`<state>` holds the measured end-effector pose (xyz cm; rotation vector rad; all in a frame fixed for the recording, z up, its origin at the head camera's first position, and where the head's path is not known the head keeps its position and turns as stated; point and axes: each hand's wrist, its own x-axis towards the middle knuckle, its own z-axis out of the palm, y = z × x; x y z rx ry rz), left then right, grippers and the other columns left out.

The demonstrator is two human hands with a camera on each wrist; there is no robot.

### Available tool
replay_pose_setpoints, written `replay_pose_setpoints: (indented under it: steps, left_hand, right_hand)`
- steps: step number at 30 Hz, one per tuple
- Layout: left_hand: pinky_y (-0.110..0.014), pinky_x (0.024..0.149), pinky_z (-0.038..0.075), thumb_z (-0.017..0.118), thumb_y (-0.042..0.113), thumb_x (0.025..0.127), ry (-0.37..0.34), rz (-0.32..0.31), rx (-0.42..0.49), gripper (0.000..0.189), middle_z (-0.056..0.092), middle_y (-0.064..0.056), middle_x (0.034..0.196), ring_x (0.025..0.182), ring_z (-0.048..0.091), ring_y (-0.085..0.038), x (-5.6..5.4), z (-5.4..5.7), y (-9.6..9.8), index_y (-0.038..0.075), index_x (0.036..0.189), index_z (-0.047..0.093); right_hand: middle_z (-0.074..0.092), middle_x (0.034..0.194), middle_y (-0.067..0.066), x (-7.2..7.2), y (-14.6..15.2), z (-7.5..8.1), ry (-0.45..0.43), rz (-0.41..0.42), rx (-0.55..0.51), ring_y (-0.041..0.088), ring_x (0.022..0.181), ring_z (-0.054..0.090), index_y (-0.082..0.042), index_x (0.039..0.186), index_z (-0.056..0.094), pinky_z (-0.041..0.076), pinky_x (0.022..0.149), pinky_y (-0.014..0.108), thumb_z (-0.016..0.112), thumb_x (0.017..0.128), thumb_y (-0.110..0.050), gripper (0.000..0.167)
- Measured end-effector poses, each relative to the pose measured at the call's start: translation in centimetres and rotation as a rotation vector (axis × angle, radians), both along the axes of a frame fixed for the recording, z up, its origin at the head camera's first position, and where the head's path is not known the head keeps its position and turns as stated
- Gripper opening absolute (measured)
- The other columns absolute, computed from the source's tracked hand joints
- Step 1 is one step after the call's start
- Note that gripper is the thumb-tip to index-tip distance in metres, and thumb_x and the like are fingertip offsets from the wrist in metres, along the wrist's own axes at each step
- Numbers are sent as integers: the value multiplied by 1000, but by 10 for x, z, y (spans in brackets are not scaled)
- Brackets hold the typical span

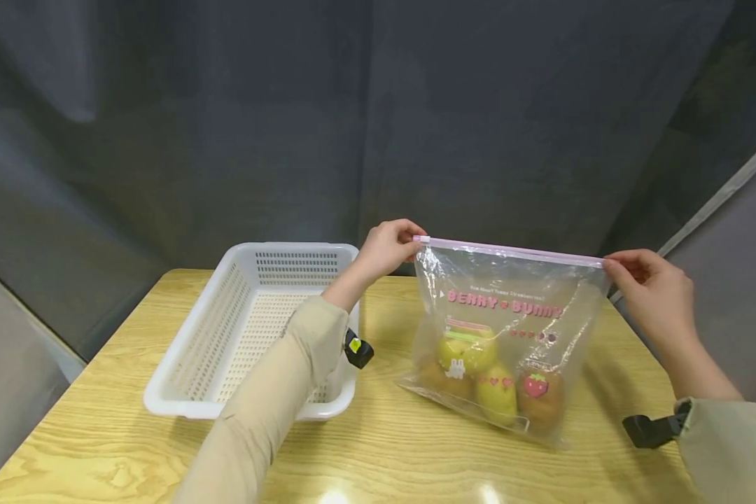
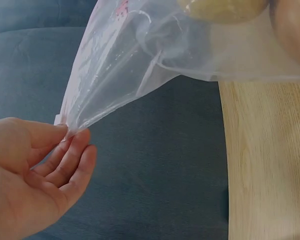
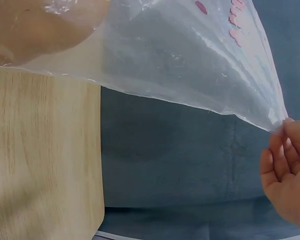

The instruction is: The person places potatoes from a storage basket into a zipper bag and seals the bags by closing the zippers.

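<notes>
A clear zipper bag point(image 1: 510, 280) with a pink top strip and pink "Berry Bunny" print stands upright over the table, stretched between both hands. Its top left corner, by the white slider point(image 1: 421, 239), is pinched by the left hand point(image 1: 387, 246). At the opposite top corner the right hand point(image 1: 658, 294) pinches the strip between thumb and fingers. Inside the bag, at its bottom, lie yellow-green fruit point(image 1: 496, 395) and brownish round fruit point(image 1: 542, 402), partly covered by the print. The left wrist view shows the bag's corner point(image 2: 80, 112) between thumb and fingertips.
A white plastic basket point(image 1: 192, 336) with slotted walls stands left of the bag, partly hidden by the left forearm. Both rest on a light wooden table point(image 1: 378, 455). Dark grey curtains point(image 1: 290, 126) hang behind the table and along its sides.
</notes>
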<state>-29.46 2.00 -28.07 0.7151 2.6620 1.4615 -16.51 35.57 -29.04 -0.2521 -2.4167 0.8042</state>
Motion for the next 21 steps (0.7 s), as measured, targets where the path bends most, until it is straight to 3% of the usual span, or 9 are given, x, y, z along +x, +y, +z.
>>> replay_pose_setpoints:
  steps: [9, 14, 17, 21]
  left_hand:
    - [-19, 60, 49, 57, 12, 89, -24, 6, -21, 20, 62, -5, 89, 72, 60, -13, -8, -4, 4, 9, 108, 62]
    - [-19, 59, 49, 57, 12, 89, -6, 8, -38, 19, 61, -6, 87, 70, 61, -14, -13, -7, 4, 7, 106, 62]
    - [-19, 59, 50, 56, 10, 88, -5, 17, -49, 18, 61, -7, 88, 70, 61, -15, -16, -9, 3, 7, 105, 61]
    - [-22, 62, 52, 56, 8, 88, -23, 21, -49, 17, 61, -8, 87, 73, 63, -19, -19, -12, 1, 5, 104, 62]
  right_hand:
    - [45, 73, -30, -14, 4, -7, -68, 7, -24, -3, 69, 43, -6, 112, 59, 37, 55, 14, 49, 89, -45, 46]
    - [54, 90, -6, -22, 1, -11, -116, 19, -52, 8, 77, 45, -5, 116, 56, 39, 54, 12, 45, 91, -43, 47]
    - [52, 104, 11, -27, -2, -14, -160, 39, -68, 19, 84, 45, -2, 120, 51, 40, 54, 11, 42, 92, -41, 49]
    - [51, 108, 18, -33, -6, -17, -170, 59, -45, 24, 86, 44, 0, 121, 48, 38, 54, 12, 44, 94, -33, 44]
